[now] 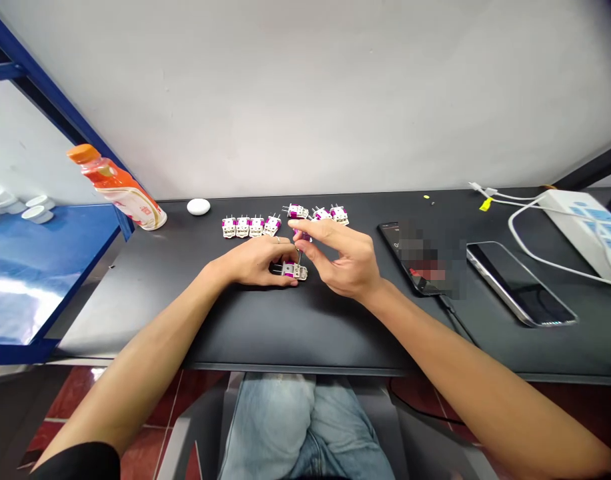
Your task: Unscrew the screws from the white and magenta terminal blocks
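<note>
My left hand (260,262) rests on the dark table, fingers closed around a small white and purple plug insert (292,270) with thin metal pins pointing left. Above that piece, my right hand (343,257) pinches a small screwdriver (299,255) between thumb and forefinger. Its thin shaft points down at the insert; the fingers cover most of the handle, and whether the tip touches cannot be made out. Beyond my left hand, several similar plug inserts (242,227) stand in a row. More plug inserts (339,215) lie behind my right hand, partly covered by it.
Left of the inserts are a white oval object (198,207) and an orange-capped drink bottle (123,190). To the right lie a dark phone (400,257) with a cable, another phone (523,283), and a white box (585,227) with white cables. A pale wall (305,100) rises behind the table.
</note>
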A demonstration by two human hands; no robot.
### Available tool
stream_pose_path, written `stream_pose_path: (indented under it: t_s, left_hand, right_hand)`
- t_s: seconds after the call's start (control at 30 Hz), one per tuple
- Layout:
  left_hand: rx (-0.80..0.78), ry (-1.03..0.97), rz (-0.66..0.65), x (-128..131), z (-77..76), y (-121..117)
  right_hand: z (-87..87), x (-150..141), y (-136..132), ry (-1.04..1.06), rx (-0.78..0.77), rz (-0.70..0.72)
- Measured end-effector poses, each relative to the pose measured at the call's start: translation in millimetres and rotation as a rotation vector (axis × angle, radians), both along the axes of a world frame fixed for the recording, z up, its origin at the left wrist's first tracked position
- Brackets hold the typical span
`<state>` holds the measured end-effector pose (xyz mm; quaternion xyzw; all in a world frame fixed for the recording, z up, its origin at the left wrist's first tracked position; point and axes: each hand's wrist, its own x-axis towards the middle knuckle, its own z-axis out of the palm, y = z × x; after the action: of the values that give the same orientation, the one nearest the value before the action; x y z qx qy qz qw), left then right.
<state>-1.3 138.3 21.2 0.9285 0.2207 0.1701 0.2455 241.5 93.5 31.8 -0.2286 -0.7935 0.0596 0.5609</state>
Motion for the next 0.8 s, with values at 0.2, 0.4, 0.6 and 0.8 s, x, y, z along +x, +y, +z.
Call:
stream_pose_path:
  t_s: [0.2,0.4,0.6,0.8]
  left_hand:
    - [-0.005,-0.027,0.003,0.8,0.7,0.2]
    - [-0.009,-0.027,0.0,1.0,1.4,0.0]
    - [0.006,0.017,0.017,0.1,2.8,-0.6]
    - [-0.032,0.028,0.029,0.8,7.2,-2.4]
  right_hand:
    - [-3.0,0.6,-3.6,-0.071,-0.096,0.104]
    - [-2.7,3.7,2.1,-0.05,-0.014,0.05]
    - [-4.0,2.9,0.7,-0.016,-0.038,-0.002]
    - [-3.2,7.9,1.9,-0.043,-0.122,0.095]
